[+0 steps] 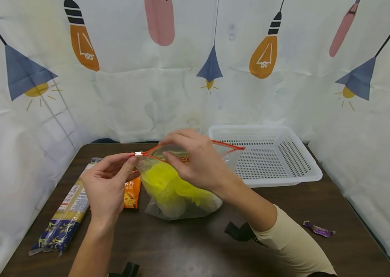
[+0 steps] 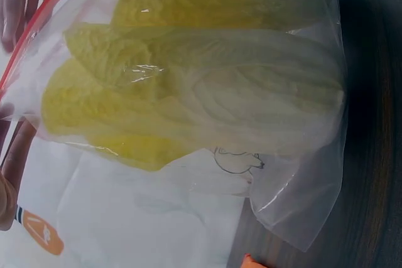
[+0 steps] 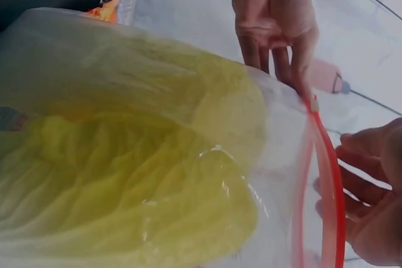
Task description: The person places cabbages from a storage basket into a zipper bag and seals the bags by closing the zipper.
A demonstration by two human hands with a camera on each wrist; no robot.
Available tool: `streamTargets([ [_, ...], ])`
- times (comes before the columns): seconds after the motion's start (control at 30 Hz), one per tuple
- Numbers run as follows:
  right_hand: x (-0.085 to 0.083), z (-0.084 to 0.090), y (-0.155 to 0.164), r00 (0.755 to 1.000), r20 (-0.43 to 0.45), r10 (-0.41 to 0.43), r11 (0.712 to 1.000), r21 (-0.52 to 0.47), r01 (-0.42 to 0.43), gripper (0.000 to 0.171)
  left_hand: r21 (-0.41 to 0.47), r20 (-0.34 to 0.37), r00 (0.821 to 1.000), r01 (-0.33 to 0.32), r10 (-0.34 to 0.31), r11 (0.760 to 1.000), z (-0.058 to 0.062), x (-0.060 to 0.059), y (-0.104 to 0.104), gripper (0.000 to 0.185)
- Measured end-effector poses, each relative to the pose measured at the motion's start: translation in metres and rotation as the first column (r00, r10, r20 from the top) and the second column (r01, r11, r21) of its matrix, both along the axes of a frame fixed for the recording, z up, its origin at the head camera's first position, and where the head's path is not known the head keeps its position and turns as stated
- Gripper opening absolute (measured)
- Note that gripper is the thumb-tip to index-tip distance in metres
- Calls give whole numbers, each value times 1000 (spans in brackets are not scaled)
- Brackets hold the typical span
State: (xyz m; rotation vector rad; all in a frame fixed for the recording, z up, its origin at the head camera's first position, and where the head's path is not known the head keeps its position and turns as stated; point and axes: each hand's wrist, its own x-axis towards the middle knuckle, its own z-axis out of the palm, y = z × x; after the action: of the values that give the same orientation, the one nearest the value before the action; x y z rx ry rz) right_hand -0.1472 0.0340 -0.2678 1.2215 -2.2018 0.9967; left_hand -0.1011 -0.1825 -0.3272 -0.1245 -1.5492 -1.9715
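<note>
Now the left hand [image 1: 106, 184] is pinching the white slider [image 1: 138, 154] while the right hand [image 1: 195, 161] is gripping the zip bag [image 1: 181, 192] rim beside it; keeping the seal taut should help.

Zip bag [image 1: 181, 188] sits mid-table w/ cabbage [image 1: 170, 184] inside; basket [image 1: 267, 154] behind-right of bag, snack packet [image 1: 132, 194] just left of it, noodle pack [image 1: 65, 209] further left, candy [image 1: 317, 229] well right & nearer the person.
</note>
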Motion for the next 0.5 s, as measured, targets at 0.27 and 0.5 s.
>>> streamTargets([
  [0.27,-9,10,-29,993,89,72,990,113,-82,16,-23,18,1000,-15,15,1000,1,2,-1,19],
  [0.5,-12,10,-40,984,142,110,984,127,-128,12,-47,24,999,-20,21,999,2,2,0,20],
])
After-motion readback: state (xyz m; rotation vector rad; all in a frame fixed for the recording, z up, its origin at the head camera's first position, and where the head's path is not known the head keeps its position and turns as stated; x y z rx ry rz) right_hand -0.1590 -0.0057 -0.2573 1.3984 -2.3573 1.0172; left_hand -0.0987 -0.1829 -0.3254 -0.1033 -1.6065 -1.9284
